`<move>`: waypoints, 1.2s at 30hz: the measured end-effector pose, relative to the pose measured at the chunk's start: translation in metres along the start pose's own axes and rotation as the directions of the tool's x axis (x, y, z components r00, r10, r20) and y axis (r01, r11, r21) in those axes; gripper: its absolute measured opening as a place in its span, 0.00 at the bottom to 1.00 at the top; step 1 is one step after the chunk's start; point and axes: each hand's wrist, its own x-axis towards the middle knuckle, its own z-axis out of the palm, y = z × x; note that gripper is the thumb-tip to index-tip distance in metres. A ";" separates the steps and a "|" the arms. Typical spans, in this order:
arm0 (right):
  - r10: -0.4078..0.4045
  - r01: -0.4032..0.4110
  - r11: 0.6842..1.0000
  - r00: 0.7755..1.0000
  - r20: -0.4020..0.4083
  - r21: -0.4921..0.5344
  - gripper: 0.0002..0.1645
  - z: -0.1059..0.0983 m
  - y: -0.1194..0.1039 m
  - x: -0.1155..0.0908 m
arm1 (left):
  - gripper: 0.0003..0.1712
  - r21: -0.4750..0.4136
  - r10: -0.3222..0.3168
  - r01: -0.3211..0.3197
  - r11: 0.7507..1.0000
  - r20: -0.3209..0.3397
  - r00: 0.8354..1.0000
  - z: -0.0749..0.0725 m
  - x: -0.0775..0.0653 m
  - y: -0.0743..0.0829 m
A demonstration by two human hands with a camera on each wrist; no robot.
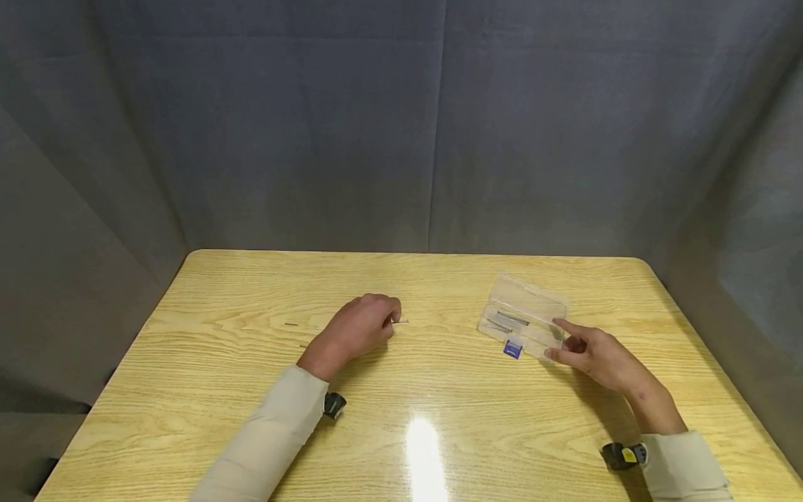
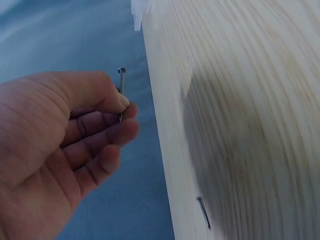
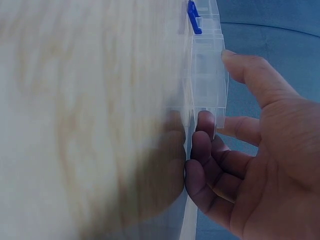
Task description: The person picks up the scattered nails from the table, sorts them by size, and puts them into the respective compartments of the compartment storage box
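Note:
My left hand [image 1: 359,328] pinches a nail [image 2: 122,82] between thumb and fingertips, raised over the table left of the box. The nail's flat head points away from the hand, and the fingers hide part of its shank. At the right, a clear plastic box [image 1: 538,333] with a blue latch [image 1: 512,348] lies with its lid [image 1: 530,296] folded back. Several nails [image 1: 513,318] lie in the box's left part. My right hand [image 1: 599,355] holds the box's right end, thumb at the rim and index finger against the side; its other fingers curl loosely below.
Two loose nails lie on the wooden table: one nail [image 1: 291,323] left of my left hand, another nail [image 2: 204,212] beside the left wrist, partly hidden in the head view. Grey curtains [image 1: 433,125] stand behind the table and along both sides.

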 end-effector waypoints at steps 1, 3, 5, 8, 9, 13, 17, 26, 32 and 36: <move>-0.004 0.004 1.000 1.000 -0.002 -0.001 0.46 0.000 0.000 0.000 | 0.09 0.001 0.003 -0.003 1.000 0.005 1.000 0.000 0.001 0.002; -0.006 0.006 1.000 1.000 -0.005 0.001 0.45 0.000 0.000 0.000 | 0.10 0.001 0.008 -0.008 1.000 0.017 1.000 0.002 0.004 0.005; -0.004 0.004 1.000 1.000 -0.005 -0.001 0.45 0.000 0.000 0.000 | 0.11 0.009 0.019 -0.020 1.000 0.024 1.000 0.002 0.006 0.008; -0.003 0.003 1.000 1.000 -0.003 -0.008 0.46 0.001 0.000 0.001 | 0.11 0.011 0.038 -0.038 0.999 0.038 0.999 0.003 0.011 0.013; -0.004 0.004 1.000 1.000 -0.004 -0.014 0.46 0.000 0.000 0.001 | 0.11 0.010 0.045 -0.046 0.999 0.042 0.998 0.003 0.013 0.015; -0.011 0.010 1.000 1.000 -0.008 -0.017 0.46 -0.001 0.000 0.000 | 0.12 -0.011 0.070 -0.070 0.997 0.066 0.995 0.005 0.022 0.023; -0.015 0.015 1.000 1.000 -0.003 -0.006 0.46 0.000 0.001 0.000 | 0.14 -0.035 0.075 -0.072 0.997 0.084 0.994 0.007 0.031 0.031; 0.003 -0.003 0.999 1.000 -0.007 -0.039 0.46 0.000 -0.002 0.000 | 0.14 -0.084 0.068 -0.058 0.995 0.116 0.991 0.017 0.051 0.046; 0.001 -0.001 0.999 1.000 -0.005 -0.032 0.46 0.000 -0.001 0.001 | 0.13 -0.112 0.077 -0.062 0.992 0.131 0.988 0.027 0.062 0.051; 0.000 0.000 0.999 1.000 -0.007 -0.033 0.47 0.000 -0.001 0.000 | 0.12 -0.102 0.075 -0.062 0.993 0.127 0.989 0.032 0.066 0.056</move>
